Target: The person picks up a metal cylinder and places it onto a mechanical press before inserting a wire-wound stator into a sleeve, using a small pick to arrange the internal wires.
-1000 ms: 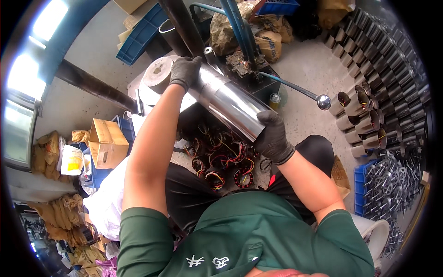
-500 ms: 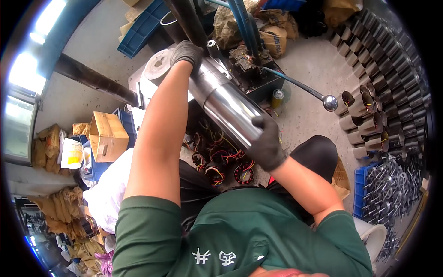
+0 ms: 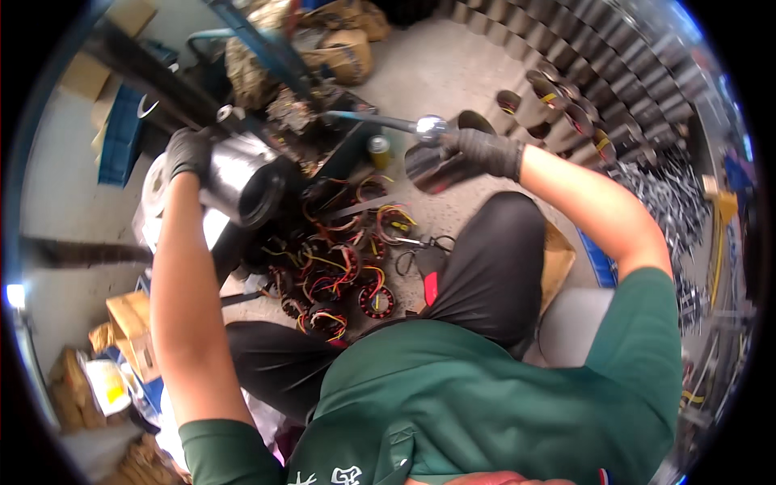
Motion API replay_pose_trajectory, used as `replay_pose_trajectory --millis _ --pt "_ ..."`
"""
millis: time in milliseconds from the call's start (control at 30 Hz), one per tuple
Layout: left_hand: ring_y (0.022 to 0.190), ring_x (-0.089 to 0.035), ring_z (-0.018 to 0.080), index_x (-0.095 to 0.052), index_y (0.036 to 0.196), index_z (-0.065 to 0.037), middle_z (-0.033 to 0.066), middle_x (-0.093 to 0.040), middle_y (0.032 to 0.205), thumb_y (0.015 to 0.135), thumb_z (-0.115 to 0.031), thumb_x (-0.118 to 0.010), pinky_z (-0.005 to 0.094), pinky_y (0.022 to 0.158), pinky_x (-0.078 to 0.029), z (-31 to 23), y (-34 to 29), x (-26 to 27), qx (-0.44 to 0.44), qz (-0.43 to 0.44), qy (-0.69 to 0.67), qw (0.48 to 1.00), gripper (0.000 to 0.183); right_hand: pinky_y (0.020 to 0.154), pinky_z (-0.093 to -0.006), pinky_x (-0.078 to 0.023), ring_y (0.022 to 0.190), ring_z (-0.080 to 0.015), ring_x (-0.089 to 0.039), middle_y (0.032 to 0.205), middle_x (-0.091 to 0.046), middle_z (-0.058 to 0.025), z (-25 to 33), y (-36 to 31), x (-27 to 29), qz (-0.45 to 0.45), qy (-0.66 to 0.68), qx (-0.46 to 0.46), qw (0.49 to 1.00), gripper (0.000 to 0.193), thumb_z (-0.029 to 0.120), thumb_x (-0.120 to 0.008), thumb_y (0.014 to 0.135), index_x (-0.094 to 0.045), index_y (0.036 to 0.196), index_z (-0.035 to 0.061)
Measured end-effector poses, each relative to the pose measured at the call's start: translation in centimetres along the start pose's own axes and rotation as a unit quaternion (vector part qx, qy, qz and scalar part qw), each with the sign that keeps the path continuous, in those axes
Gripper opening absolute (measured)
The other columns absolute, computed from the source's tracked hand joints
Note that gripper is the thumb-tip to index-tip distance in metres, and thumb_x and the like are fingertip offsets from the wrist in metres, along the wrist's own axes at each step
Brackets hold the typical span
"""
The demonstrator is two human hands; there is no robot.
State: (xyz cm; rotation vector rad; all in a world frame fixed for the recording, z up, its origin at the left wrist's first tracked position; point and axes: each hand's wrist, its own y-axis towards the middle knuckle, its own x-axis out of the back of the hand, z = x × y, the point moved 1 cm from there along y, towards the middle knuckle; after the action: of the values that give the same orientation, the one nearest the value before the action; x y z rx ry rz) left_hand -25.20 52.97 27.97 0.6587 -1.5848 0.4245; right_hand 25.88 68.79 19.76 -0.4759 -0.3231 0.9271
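Note:
My left hand [image 3: 191, 155], in a dark glove, is closed on a thick shiny metal cylinder [image 3: 230, 179] whose round, dark-rimmed end faces me. My right hand [image 3: 485, 153], gloved too, grips a shorter metal tube [image 3: 435, 171], smeared by motion, out to the right. Right beside that tube is the shiny ball [image 3: 431, 128] on the end of a blue lever [image 3: 364, 119]. Ring-shaped motor stators [image 3: 377, 301] with red, yellow and black wires lie in a heap below, between my legs.
The lever runs from a dark, greasy press base [image 3: 295, 121]. A yellow-green can [image 3: 378, 150] stands beside it. Rows of metal tubes [image 3: 517, 48] are stacked at the far right, with several wired ones [image 3: 558, 121] in front. Small metal parts [image 3: 659, 194] are piled at right.
My right hand has moved up and right, and the tube it holds is now apart from the cylinder under my left hand. The view has swung to the right.

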Motion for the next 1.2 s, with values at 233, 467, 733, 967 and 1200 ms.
replay_pose_trajectory --millis 233,467,733,967,1200 --pt "0.116 -0.066 0.0396 -0.077 0.112 -0.003 0.0252 -0.071 0.117 0.084 -0.045 -0.070 0.0441 0.101 -0.049 -0.7 -1.3 1.7 0.055 -0.031 -0.065 0.996 0.051 0.077 -0.0417 -0.052 0.081 -0.0254 -0.064 0.077 -0.066 -0.0146 -12.7 -0.1 4.1 -0.195 -0.234 -0.026 0.952 0.033 0.034 -0.071 0.077 -0.068 0.078 0.0012" --pt "0.113 -0.067 0.0412 -0.076 0.110 0.000 0.0258 -0.072 0.115 0.086 -0.046 -0.071 0.0442 0.098 -0.049 0.8 0.3 1.2 0.054 -0.016 -0.072 0.996 0.052 0.102 -0.0427 -0.043 0.113 -0.0340 -0.065 0.110 -0.073 -0.0248 -34.5 7.9 3.3 -0.112 -0.361 -0.154 0.913 0.044 0.033 -0.054 0.087 -0.075 0.102 -0.0032" --pt "0.112 -0.067 0.0405 -0.076 0.110 -0.001 0.0246 -0.072 0.115 0.090 -0.045 -0.070 0.0433 0.098 -0.048 2.7 -0.5 1.6 0.083 -0.026 -0.049 0.995 0.049 0.087 -0.0460 -0.057 0.102 -0.0382 -0.072 0.102 -0.073 -0.0266 -28.2 4.9 -0.2 -0.152 -0.444 -0.083 0.879 0.029 0.025 -0.062 0.081 -0.077 0.092 0.0023" --pt "0.111 -0.068 0.0400 -0.076 0.109 -0.001 0.0233 -0.073 0.113 0.087 -0.047 -0.071 0.0441 0.097 -0.050 -1.0 0.3 0.6 0.068 -0.016 -0.063 0.996 0.051 0.086 -0.0465 -0.058 0.101 -0.0326 -0.072 0.111 -0.074 -0.0188 -30.5 0.8 1.5 -0.344 -0.161 -0.002 0.925 0.032 0.024 -0.056 0.091 -0.072 0.113 0.0080" --pt "0.108 -0.068 0.0402 -0.075 0.112 -0.001 0.0232 -0.073 0.112 0.089 -0.045 -0.072 0.0439 0.096 -0.049 1.2 0.5 -0.1 0.073 -0.031 -0.124 0.989 0.050 0.084 -0.0459 -0.057 0.082 -0.0385 -0.072 0.085 -0.071 -0.0241 -22.1 -7.3 12.8 -0.315 -0.417 0.037 0.852 0.038 0.037 -0.061 0.089 -0.074 0.095 0.0014"
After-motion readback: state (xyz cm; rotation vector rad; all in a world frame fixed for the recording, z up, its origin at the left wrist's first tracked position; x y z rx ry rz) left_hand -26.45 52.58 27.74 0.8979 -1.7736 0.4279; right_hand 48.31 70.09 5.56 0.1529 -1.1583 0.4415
